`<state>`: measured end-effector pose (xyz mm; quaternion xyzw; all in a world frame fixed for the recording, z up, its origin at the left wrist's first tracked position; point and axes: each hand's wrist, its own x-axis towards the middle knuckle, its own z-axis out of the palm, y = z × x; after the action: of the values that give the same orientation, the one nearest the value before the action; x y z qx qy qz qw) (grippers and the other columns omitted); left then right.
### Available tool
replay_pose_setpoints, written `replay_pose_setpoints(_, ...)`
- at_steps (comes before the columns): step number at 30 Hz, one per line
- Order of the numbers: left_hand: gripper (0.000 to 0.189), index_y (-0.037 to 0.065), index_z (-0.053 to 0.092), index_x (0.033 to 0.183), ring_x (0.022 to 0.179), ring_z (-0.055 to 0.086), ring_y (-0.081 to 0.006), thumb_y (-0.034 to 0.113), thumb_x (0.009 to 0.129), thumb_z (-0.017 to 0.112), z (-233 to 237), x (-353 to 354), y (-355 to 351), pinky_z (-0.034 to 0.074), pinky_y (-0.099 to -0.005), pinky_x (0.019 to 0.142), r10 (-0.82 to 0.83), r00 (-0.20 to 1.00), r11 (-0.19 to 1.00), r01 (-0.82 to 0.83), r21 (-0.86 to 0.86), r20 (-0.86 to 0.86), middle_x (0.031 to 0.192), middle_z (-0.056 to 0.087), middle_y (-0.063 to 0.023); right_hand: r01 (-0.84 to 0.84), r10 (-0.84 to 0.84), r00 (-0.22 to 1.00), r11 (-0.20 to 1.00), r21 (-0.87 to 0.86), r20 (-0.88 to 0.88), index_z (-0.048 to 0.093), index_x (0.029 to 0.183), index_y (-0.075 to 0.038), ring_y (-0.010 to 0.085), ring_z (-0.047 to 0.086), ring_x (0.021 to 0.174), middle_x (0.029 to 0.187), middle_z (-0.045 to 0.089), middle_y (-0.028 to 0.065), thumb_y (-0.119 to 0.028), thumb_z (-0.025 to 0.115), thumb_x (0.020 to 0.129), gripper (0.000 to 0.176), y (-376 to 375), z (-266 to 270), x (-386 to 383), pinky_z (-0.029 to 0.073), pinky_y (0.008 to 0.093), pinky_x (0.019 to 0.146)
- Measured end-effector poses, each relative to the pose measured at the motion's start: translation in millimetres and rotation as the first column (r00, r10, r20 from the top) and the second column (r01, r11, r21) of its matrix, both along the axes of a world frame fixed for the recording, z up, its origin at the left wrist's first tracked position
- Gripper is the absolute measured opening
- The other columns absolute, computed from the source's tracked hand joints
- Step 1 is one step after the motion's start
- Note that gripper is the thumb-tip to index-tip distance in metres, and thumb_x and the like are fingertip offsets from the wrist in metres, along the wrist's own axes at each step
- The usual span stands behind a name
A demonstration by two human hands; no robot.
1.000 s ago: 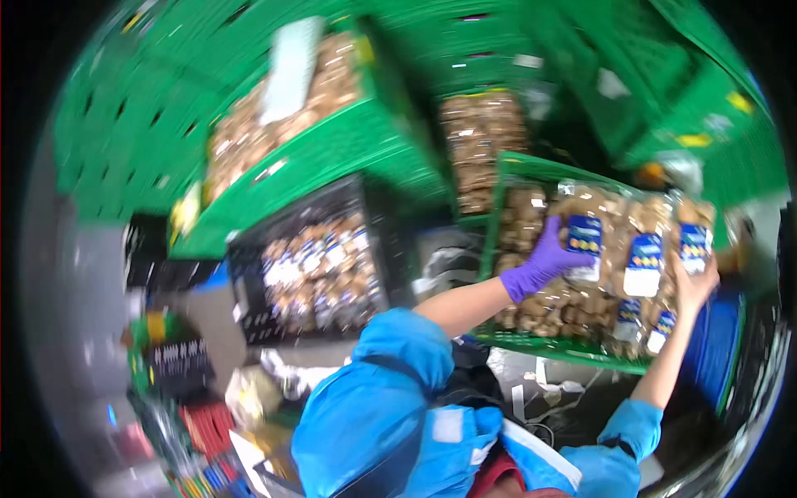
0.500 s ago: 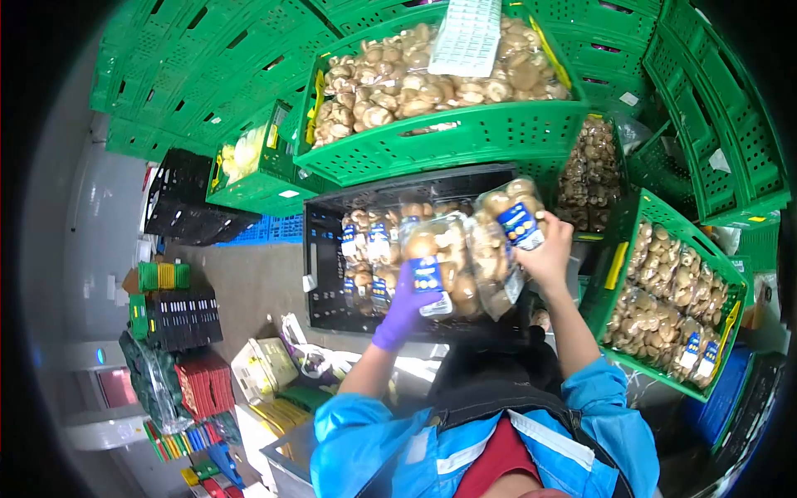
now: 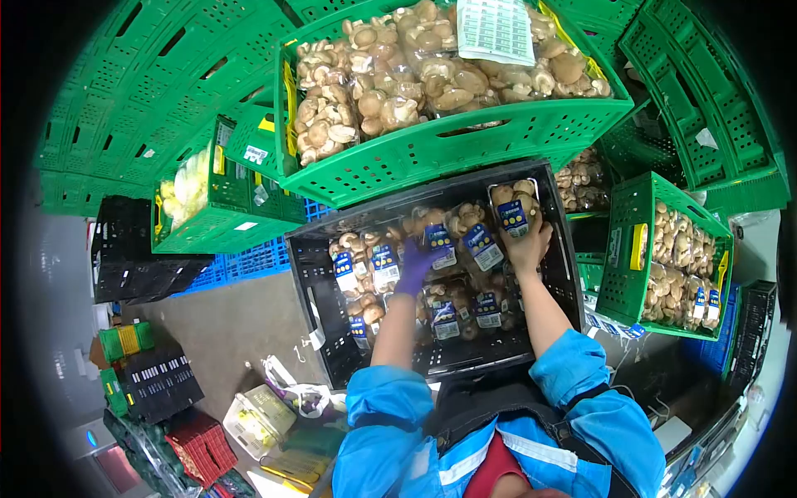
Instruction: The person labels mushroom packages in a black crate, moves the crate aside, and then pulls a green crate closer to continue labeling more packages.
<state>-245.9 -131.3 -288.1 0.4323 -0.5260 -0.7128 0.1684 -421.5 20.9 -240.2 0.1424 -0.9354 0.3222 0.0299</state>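
Observation:
In a black crate point(image 3: 564, 274) in front of me lie several clear packs of brown mushrooms with blue-and-white labels. My right hand point(image 3: 531, 245), bare, has its fingers closed round the lower end of a mushroom pack point(image 3: 513, 207) at the crate's far right corner. A purple glove covers my left hand point(image 3: 418, 264), which grips the side of another mushroom pack point(image 3: 437, 236) in the back row; some of its fingers are hidden. Between the two hands rests a further labelled pack point(image 3: 479, 236). More packs point(image 3: 446, 314) form the row nearer to me.
Just beyond stands a green crate point(image 3: 465, 145) heaped with mushroom bags, a printed sheet point(image 3: 496, 31) on top. Another green crate point(image 3: 623, 249) of mushrooms is at right. A green crate point(image 3: 241, 224) with pale produce stands left. A white basket point(image 3: 257, 422) sits on the floor.
Both hands have lowered their mushroom packs from above the black crate into its back row. A pack that was between the hands now lies in the crate. The view has shifted closer.

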Motion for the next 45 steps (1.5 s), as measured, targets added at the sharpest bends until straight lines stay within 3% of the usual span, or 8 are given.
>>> replay_pose_setpoints(11, 0.095, -0.007, 0.029, 0.131, 0.116, 0.045, -0.0290, 0.027, 0.058, 0.081, -2.1, 7.0, 3.9, 0.040, -0.0357, 0.093, 0.032, 0.962, 0.984, 0.018, -0.179, 0.270, 0.130, 0.041, -0.0213, -0.069, 0.093, 0.988, 0.979, 0.190, -0.123, 0.035, 0.133, -0.009, 0.0354, 0.033, 0.123, 0.132, 0.034, 0.0207, -0.035, 0.073, 0.065, 0.082, -5.2, 4.5, 21.3, 0.022, 0.0570, 0.099)
replay_pose_setpoints(16, 0.087, -0.006, 0.032, 0.127, 0.093, 0.057, -0.0210, 0.015, 0.059, 0.081, -35.6, -4.7, 10.1, 0.051, -0.0322, 0.076, 0.187, 0.981, 0.977, -0.180, -0.112, 0.046, 0.112, 0.052, -0.0165, -0.799, 0.839, 0.544, 0.508, 0.321, 0.027, 0.041, 0.129, -0.013, 0.0346, 0.031, 0.125, 0.134, 0.036, 0.0140, -0.043, 0.067, 0.066, 0.074, -19.6, -7.0, 28.0, 0.014, 0.0568, 0.104)
replay_pose_setpoints(27, 0.086, -0.001, 0.039, 0.127, 0.113, 0.047, -0.0273, 0.025, 0.057, 0.083, -13.3, 3.9, 2.3, 0.038, -0.0388, 0.094, 0.061, 0.997, 0.997, -0.059, 0.051, -0.036, 0.120, 0.050, -0.0151, -0.601, 0.673, 0.737, 0.695, 0.395, -0.063, 0.050, 0.122, -0.014, 0.0340, 0.037, 0.118, 0.123, 0.043, 0.0201, -0.046, 0.064, 0.066, 0.066, -45.5, -29.4, 29.3, 0.007, 0.0635, 0.102)
replay_pose_setpoints(29, 0.088, 0.000, 0.038, 0.128, 0.119, 0.040, -0.0321, 0.029, 0.058, 0.082, -26.1, -1.8, 7.5, 0.032, -0.0433, 0.099, 0.179, 0.902, 0.784, 0.111, -0.611, 0.393, 0.126, 0.046, -0.0177, -0.618, 0.675, 0.737, 0.654, 0.438, 0.032, 0.047, 0.123, -0.012, 0.0346, 0.033, 0.123, 0.128, 0.039, 0.0220, -0.050, 0.062, 0.066, 0.070, -43.6, -21.5, 25.7, 0.006, 0.0630, 0.103)
replay_pose_setpoints(31, 0.093, 0.001, 0.036, 0.130, 0.122, 0.035, -0.0363, 0.032, 0.055, 0.081, -18.5, -9.3, 16.3, 0.026, -0.0477, 0.101, 0.213, 0.931, 0.820, -0.005, -0.572, 0.297, 0.131, 0.041, -0.0196, -0.691, 0.719, 0.694, 0.643, 0.330, 0.051, 0.043, 0.128, -0.013, 0.0335, 0.026, 0.128, 0.132, 0.034, 0.0218, -0.051, 0.062, 0.067, 0.074, -36.9, -10.3, 17.3, 0.004, 0.0636, 0.103)
replay_pose_setpoints(33, 0.092, -0.002, 0.035, 0.130, 0.125, 0.031, -0.0357, 0.035, 0.058, 0.078, 23.0, -19.9, 30.9, 0.023, -0.0466, 0.104, -0.032, 0.977, 0.270, 0.210, -0.940, 0.210, 0.132, 0.038, -0.0219, -0.706, 0.728, 0.683, 0.635, 0.314, 0.061, 0.039, 0.131, -0.014, 0.0322, 0.019, 0.132, 0.137, 0.030, 0.0189, -0.055, 0.062, 0.066, 0.080, -16.8, -0.8, 8.1, 0.003, 0.0628, 0.103)
replay_pose_setpoints(37, 0.102, 0.004, 0.022, 0.138, 0.134, 0.018, -0.0322, 0.041, 0.059, 0.074, 34.2, -37.3, 61.6, 0.008, -0.0528, 0.107, -0.210, 0.653, 0.095, 0.754, -0.650, 0.727, 0.144, 0.022, -0.0158, -0.716, 0.740, 0.672, 0.641, 0.277, 0.024, 0.038, 0.133, -0.014, 0.0336, 0.014, 0.134, 0.141, 0.026, 0.0158, -0.053, 0.064, 0.065, 0.083, 24.4, 4.7, -8.6, 0.001, 0.0634, 0.103)
replay_pose_setpoints(45, 0.056, 0.010, 0.033, 0.136, 0.126, 0.036, -0.0281, 0.010, 0.080, 0.044, -5.7, -34.1, 51.9, 0.028, -0.0472, 0.099, 0.040, 0.696, -0.046, 0.718, -0.695, 0.717, 0.134, 0.040, -0.0129, -0.699, 0.743, 0.658, 0.538, 0.471, 0.127, 0.036, 0.135, -0.025, 0.0292, 0.013, 0.135, 0.146, 0.018, 0.0007, -0.030, 0.057, 0.077, 0.062, 36.4, 4.0, -20.7, 0.010, 0.0632, 0.102)
